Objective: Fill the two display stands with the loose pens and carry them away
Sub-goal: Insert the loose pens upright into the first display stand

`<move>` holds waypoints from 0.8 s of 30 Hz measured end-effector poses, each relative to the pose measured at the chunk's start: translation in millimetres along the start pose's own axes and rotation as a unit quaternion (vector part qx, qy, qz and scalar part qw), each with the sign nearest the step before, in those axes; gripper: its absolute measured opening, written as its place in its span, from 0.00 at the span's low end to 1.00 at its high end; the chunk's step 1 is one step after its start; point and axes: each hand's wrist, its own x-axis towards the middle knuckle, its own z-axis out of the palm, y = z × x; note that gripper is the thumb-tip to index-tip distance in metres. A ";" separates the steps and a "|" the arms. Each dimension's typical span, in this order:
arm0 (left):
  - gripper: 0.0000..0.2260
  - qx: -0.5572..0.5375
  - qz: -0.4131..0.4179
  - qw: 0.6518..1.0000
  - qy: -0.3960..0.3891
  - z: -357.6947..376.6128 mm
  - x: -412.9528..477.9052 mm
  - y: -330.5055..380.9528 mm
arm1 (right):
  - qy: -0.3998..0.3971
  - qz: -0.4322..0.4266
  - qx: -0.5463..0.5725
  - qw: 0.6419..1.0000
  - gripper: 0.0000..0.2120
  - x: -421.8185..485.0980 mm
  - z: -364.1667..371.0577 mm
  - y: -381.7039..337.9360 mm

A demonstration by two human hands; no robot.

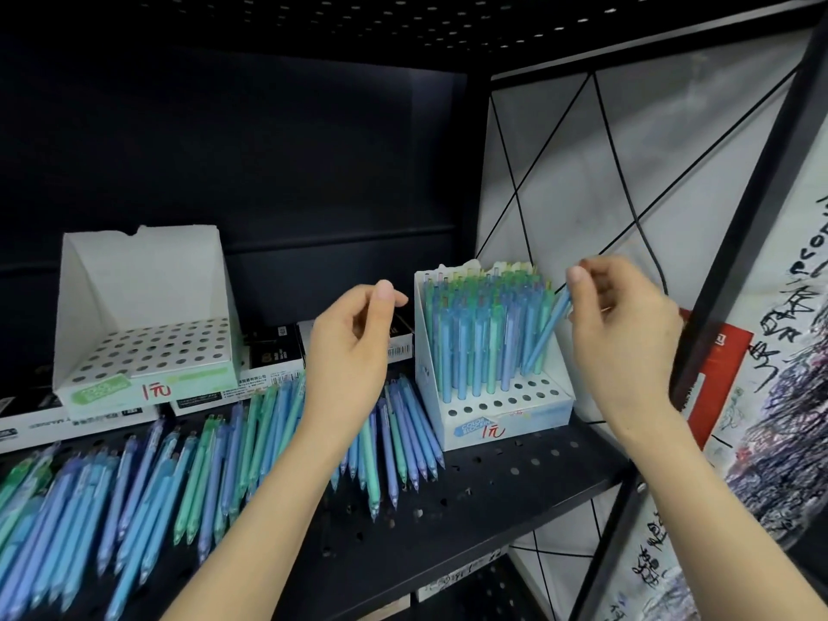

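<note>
Leaning at a slant, a blue pen (549, 333) has its lower end in the right display stand (506, 423), centre right of the frame. The right hand (623, 333) pinches the pen's top between thumb and fingertips. That stand is packed with upright blue and green pens, and its front rows of holes are showing. The left hand (354, 347) hovers mid-frame, fingers loosely curled, holding nothing that can be seen. Loose pens (179, 477) lie in a row across the black perforated shelf (493, 486), lower left. The left display stand (112, 280), its grid of holes bare, sits on flat boxes (273, 356) at the left.
</note>
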 end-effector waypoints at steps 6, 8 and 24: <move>0.12 0.008 -0.014 1.000 0.001 1.6 -0.6 -3.2 | -0.048 0.024 -0.027 0.998 0.10 -5.7 12.0 11.0; 0.12 0.007 -0.012 1.000 0.001 1.8 -0.7 -4.1 | -0.082 0.022 -0.045 0.995 0.10 -7.9 15.8 11.0; 0.14 -0.018 -0.050 0.998 0.030 -1.3 1.1 -9.1 | -0.082 0.011 -0.127 0.988 0.14 -18.8 12.4 -2.8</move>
